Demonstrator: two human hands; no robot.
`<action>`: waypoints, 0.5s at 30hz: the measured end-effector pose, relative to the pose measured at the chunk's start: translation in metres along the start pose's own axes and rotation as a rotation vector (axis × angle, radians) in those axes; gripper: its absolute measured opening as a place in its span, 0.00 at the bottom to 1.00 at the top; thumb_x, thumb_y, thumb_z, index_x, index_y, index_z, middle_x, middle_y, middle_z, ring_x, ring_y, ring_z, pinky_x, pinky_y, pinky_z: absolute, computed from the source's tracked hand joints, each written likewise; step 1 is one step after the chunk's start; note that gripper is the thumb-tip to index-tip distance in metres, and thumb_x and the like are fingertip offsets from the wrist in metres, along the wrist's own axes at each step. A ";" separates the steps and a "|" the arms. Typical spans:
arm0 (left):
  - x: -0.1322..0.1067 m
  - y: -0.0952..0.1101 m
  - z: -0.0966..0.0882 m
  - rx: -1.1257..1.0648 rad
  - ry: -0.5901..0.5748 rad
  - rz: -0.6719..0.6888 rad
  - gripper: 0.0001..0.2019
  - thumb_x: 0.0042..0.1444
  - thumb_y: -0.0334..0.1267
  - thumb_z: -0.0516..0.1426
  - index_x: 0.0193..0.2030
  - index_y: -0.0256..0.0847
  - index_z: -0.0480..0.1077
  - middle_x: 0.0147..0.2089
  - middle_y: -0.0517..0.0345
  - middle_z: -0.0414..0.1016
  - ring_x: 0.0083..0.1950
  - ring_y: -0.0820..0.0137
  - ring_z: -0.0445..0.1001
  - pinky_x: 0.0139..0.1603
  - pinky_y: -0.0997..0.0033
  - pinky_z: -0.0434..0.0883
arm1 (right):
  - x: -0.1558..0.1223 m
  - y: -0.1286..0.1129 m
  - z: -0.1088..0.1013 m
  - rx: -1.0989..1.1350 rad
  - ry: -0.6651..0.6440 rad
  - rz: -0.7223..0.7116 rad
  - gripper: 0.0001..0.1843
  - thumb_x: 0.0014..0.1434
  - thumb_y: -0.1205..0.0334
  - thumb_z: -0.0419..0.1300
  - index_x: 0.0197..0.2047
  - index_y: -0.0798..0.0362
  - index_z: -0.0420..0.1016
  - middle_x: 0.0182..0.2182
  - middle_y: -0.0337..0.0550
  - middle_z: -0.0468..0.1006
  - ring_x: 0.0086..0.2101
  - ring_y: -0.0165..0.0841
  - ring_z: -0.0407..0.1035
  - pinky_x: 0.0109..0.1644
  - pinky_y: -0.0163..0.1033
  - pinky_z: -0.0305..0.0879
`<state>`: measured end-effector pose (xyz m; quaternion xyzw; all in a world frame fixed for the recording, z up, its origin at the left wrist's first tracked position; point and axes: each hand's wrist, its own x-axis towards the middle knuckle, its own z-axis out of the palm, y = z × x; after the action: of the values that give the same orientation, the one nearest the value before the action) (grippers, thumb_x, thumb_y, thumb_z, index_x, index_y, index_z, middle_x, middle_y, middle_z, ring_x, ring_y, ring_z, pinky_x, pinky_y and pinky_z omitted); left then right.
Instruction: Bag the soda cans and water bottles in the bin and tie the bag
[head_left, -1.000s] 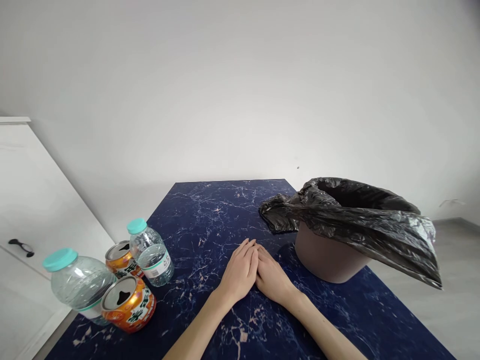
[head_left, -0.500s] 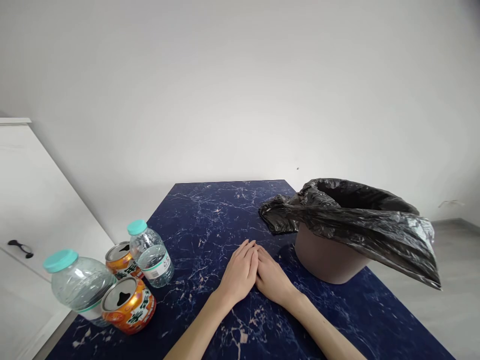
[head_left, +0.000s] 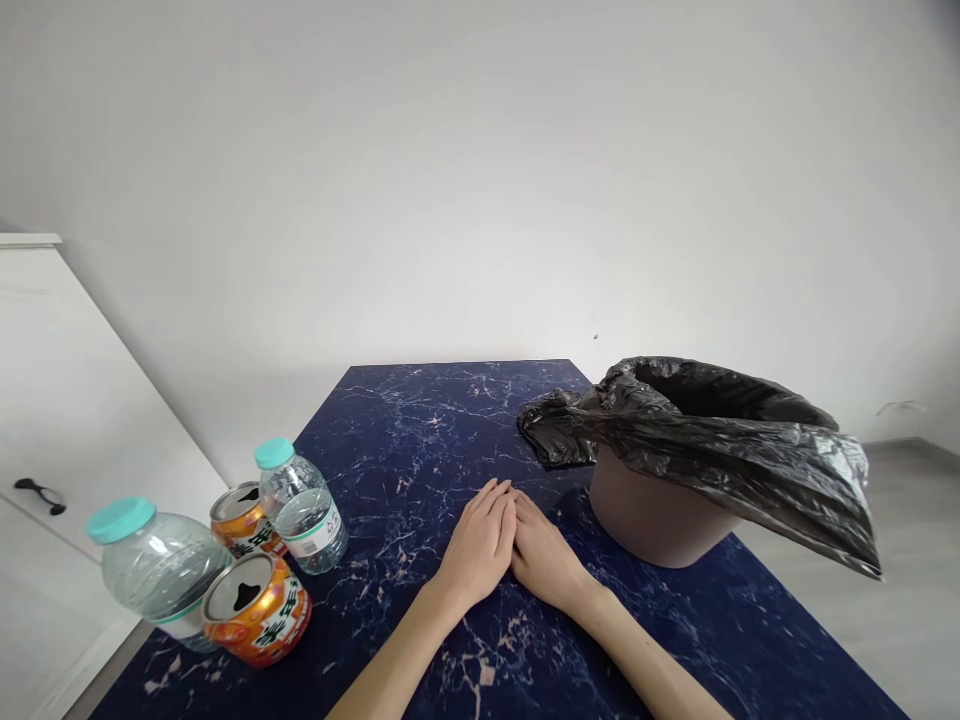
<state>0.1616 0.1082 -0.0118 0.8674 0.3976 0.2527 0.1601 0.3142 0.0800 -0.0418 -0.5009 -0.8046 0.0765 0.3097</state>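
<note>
My left hand (head_left: pixel 480 540) and my right hand (head_left: pixel 544 555) rest flat on the dark blue marbled table (head_left: pixel 420 430), their fingertips meeting. Both have fingers stretched forward and hold nothing; some of the right fingertips are hidden by the left hand. To the left stand a small water bottle (head_left: pixel 304 510) with a turquoise cap and a larger bottle (head_left: pixel 161 565) with the same cap. Two opened orange drink cans (head_left: pixel 259 610) are among the bottles, one partly hidden behind the other. On the right is a brown trash bin (head_left: pixel 660 515) lined with a black plastic bag (head_left: pixel 720 450).
A bunched end of the black bag lies on the table beside the bin, and another end juts past the right edge. A white cabinet (head_left: pixel 67 400) with a dark handle (head_left: pixel 41 495) stands at the left. Behind the table rises a pale wall (head_left: pixel 465 200).
</note>
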 end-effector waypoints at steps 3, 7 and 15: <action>0.000 0.000 0.000 0.001 -0.001 -0.001 0.28 0.80 0.49 0.37 0.72 0.44 0.70 0.77 0.54 0.68 0.80 0.60 0.62 0.79 0.49 0.65 | 0.000 0.000 0.000 0.002 0.004 -0.002 0.32 0.67 0.73 0.54 0.73 0.58 0.69 0.65 0.60 0.76 0.70 0.48 0.64 0.77 0.62 0.57; 0.000 0.000 0.000 0.004 -0.009 -0.005 0.29 0.80 0.50 0.37 0.73 0.43 0.69 0.77 0.54 0.68 0.80 0.60 0.61 0.79 0.50 0.65 | 0.000 0.000 -0.001 0.006 0.007 -0.005 0.31 0.67 0.72 0.54 0.73 0.58 0.69 0.64 0.60 0.77 0.70 0.47 0.64 0.77 0.61 0.57; 0.000 0.000 0.001 0.007 0.000 0.006 0.29 0.80 0.49 0.37 0.72 0.41 0.69 0.77 0.52 0.68 0.80 0.60 0.61 0.80 0.50 0.64 | 0.000 0.002 0.001 0.013 0.021 -0.014 0.31 0.68 0.72 0.54 0.73 0.57 0.69 0.65 0.59 0.76 0.70 0.47 0.64 0.76 0.62 0.58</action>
<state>0.1623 0.1086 -0.0131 0.8693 0.3957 0.2516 0.1563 0.3153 0.0809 -0.0437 -0.4940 -0.8043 0.0744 0.3218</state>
